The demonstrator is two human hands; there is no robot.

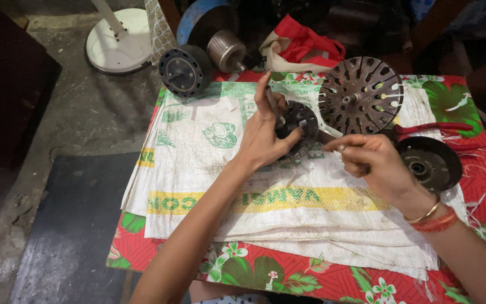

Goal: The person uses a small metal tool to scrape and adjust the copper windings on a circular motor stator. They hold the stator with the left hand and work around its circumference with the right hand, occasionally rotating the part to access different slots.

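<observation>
Left hand [262, 135]: fingers partly curled, thumb and fingers closed around the rim of a dark round slotted metal core [298, 130], index finger extended upward past its edge. The core is held tilted, just above a white woven plastic sack with green and yellow print [209, 169].

Right hand [369, 163]: closed in a pinch; thumb and forefinger grip a thin pale strip [328, 137] that runs from the fingertips to the right edge of the core. Whether the strip is paper, plastic or metal cannot be told. Remaining fingers folded into the palm.

Core lies between the two hands, in contact with the left, linked to the right only through the strip.

Just behind the core: a large perforated grey metal disc with a centre shaft [361, 94]. Right of the right hand: a black round housing with a central bearing hole [430, 163], partly covered by the wrist. Red-handled pliers [431, 128] lie beyond it. Sack covers a red floral cloth [288, 276].

The core's far face and slot contents are hidden by the left hand's fingers.
</observation>
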